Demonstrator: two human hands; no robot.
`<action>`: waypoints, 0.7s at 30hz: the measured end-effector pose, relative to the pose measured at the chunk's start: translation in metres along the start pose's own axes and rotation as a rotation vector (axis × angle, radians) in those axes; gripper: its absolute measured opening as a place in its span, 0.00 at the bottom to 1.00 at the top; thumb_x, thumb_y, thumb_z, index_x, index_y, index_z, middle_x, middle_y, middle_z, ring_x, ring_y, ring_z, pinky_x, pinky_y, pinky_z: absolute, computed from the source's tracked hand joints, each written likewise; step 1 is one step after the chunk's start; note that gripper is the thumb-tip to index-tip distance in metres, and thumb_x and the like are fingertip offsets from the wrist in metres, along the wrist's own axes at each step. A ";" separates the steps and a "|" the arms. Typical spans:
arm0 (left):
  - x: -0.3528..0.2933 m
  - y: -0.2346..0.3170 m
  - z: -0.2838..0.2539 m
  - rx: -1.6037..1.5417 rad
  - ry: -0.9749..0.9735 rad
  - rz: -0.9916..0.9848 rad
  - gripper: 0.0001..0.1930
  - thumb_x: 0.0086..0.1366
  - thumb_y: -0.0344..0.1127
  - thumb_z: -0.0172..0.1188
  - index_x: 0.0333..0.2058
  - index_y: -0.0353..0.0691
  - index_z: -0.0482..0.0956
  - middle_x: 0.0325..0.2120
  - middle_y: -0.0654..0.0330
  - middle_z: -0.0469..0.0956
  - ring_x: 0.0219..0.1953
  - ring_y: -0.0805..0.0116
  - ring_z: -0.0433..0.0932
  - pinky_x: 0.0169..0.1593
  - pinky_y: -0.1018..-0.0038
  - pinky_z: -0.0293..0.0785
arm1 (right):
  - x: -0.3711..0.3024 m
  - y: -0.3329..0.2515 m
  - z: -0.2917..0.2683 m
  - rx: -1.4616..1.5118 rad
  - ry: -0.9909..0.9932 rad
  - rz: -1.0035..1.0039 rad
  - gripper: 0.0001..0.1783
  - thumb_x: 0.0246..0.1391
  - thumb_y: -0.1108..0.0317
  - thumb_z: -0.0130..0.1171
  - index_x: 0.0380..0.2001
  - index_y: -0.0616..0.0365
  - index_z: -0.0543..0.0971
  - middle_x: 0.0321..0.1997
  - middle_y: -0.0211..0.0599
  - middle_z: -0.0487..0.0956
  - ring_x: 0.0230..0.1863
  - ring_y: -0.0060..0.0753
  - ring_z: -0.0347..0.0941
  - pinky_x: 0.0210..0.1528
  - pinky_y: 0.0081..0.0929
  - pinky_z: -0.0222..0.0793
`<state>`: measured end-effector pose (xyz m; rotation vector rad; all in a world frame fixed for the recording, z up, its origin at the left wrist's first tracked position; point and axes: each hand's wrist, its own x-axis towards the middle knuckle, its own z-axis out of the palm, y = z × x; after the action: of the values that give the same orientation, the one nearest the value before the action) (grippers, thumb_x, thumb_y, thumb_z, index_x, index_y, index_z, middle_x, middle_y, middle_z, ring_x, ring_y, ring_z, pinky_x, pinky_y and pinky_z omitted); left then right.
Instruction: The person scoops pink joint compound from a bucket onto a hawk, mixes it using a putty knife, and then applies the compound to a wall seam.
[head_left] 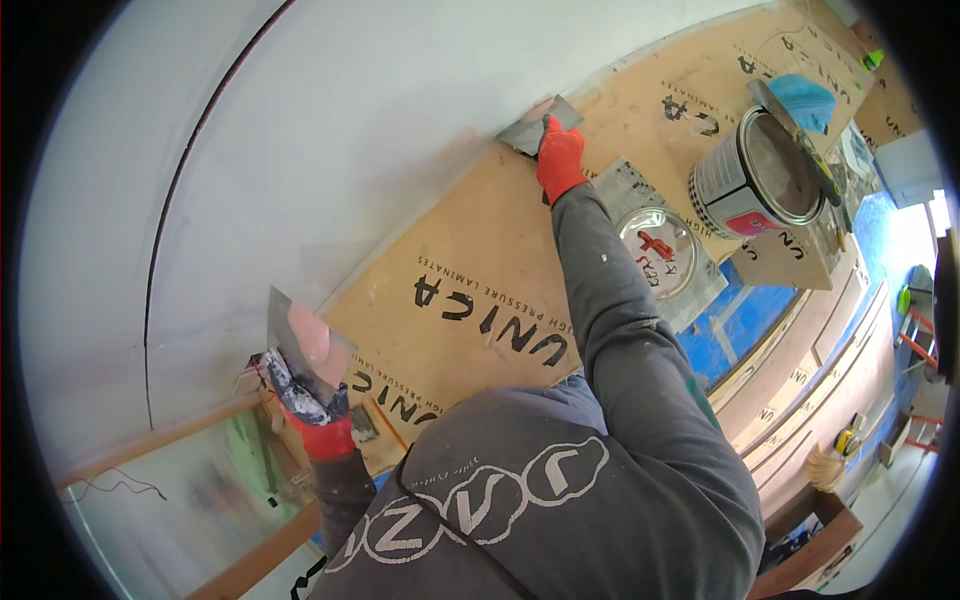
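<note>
My left hand (322,418), in a red and dark glove smeared white, grips a wide filling knife (283,338). Pink filler (309,333) lies on that blade, which is held up close to the wall. With the arm stretched far forward, my right hand (562,162), also in a red glove, is closed on a second wide filling knife (526,132). Its blade rests where the white wall (330,110) meets the brown covered surface (470,265); a pinkish smear shows beside it. The handles of both knives are mostly hidden by my hands.
An open can of filler (716,178) stands to the right, with a long tool (795,130) across its rim. Near it lie a round lid (640,235) on a grey board (690,305) and a blue cloth (805,102). Thin wires (125,484) hang at lower left.
</note>
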<state>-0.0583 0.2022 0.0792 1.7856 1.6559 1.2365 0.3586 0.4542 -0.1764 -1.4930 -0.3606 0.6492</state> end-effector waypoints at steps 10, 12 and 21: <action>-0.003 0.013 0.004 0.011 0.009 -0.086 0.50 0.54 0.38 0.71 0.69 0.29 0.49 0.67 0.46 0.56 0.69 0.57 0.57 0.70 0.65 0.51 | -0.081 -0.075 -0.099 -0.053 0.048 -0.282 0.22 0.58 0.58 0.60 0.48 0.65 0.75 0.44 0.43 0.78 0.45 0.39 0.76 0.47 0.34 0.73; 0.001 0.019 0.000 0.097 -0.018 -0.002 0.50 0.54 0.36 0.70 0.69 0.29 0.48 0.67 0.45 0.56 0.68 0.57 0.58 0.70 0.66 0.52 | -0.106 -0.019 -0.132 -0.529 0.022 -0.773 0.24 0.61 0.63 0.55 0.57 0.64 0.70 0.52 0.45 0.77 0.49 0.41 0.76 0.48 0.36 0.74; -0.007 0.020 -0.003 0.003 0.019 0.132 0.50 0.52 0.31 0.69 0.69 0.29 0.48 0.66 0.46 0.57 0.67 0.59 0.60 0.67 0.68 0.57 | -0.146 -0.241 -0.058 -0.311 -0.199 -0.985 0.33 0.47 0.82 0.56 0.57 0.41 0.77 0.61 0.46 0.72 0.60 0.56 0.66 0.63 0.44 0.64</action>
<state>-0.0490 0.1905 0.0941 1.9168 1.5729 1.3113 0.3212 0.3312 0.0810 -1.3208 -1.2897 -0.0637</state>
